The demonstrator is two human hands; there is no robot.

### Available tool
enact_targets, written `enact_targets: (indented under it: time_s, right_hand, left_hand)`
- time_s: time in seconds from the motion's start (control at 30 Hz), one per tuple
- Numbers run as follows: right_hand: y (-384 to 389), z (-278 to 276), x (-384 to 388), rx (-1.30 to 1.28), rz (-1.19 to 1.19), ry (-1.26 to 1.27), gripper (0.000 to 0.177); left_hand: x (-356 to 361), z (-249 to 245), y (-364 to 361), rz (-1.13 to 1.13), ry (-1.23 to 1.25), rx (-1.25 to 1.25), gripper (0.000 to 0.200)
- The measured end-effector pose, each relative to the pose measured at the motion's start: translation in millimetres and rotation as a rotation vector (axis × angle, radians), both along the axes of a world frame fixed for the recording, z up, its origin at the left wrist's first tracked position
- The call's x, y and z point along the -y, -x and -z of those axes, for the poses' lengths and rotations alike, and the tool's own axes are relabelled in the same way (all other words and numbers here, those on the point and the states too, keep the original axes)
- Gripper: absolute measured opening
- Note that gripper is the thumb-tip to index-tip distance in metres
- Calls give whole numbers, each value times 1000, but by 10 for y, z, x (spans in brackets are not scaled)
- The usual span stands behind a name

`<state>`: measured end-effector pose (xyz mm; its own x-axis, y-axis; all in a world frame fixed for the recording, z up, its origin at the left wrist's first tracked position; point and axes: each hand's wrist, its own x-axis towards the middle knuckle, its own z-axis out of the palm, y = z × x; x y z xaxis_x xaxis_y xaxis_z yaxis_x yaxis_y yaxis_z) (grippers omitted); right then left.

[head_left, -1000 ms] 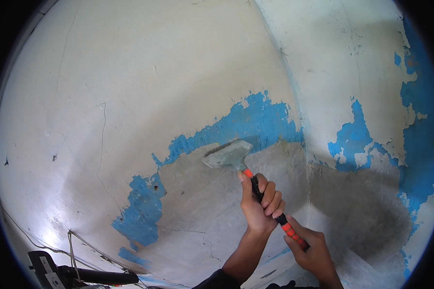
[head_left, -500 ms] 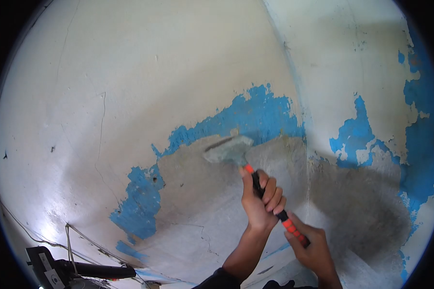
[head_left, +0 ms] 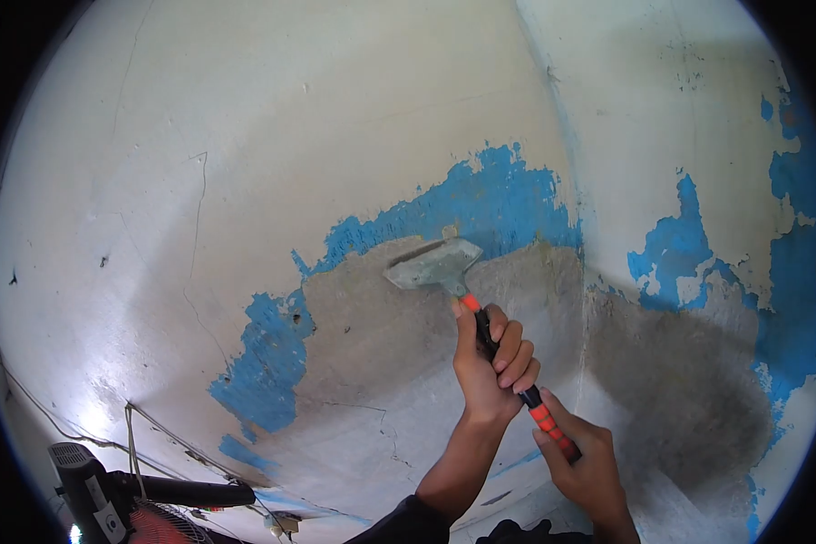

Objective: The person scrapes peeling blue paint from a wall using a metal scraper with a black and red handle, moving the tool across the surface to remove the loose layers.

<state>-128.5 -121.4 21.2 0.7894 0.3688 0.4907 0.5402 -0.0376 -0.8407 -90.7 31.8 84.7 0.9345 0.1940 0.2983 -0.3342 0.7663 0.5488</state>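
A wall scraper (head_left: 437, 266) with a broad grey head and a black-and-orange handle is held in both hands, slanting up to the left. My left hand (head_left: 491, 370) wraps round the upper handle, its thumb lying along the shaft just under the head. Lower down, my right hand (head_left: 585, 453) grips the orange-banded end. The scraper head lies against the wall, overlapping the lower edge of a blue paint patch (head_left: 490, 195) where bare grey plaster (head_left: 354, 313) begins.
Cream paint (head_left: 272, 118) covers the upper wall. A wall corner runs down right of the scraper, with more blue paint (head_left: 675, 245) beyond it. At the lower left stand a black fan (head_left: 145, 508) and loose cables (head_left: 129, 435). A small socket box (head_left: 283, 523) sits at the bottom.
The view has shifted slightly, bringing more of the fan and the socket box into sight. The scraper head sits a little higher in the frame; both hands keep their grip.
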Motion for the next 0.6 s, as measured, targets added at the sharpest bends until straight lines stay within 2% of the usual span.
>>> enact_targets:
  time_s: [0.6]
  right_hand:
    - [-22,-25,-39,40,-2,10,48]
  left_hand:
    - [-64,19,-8,34,12,54,53]
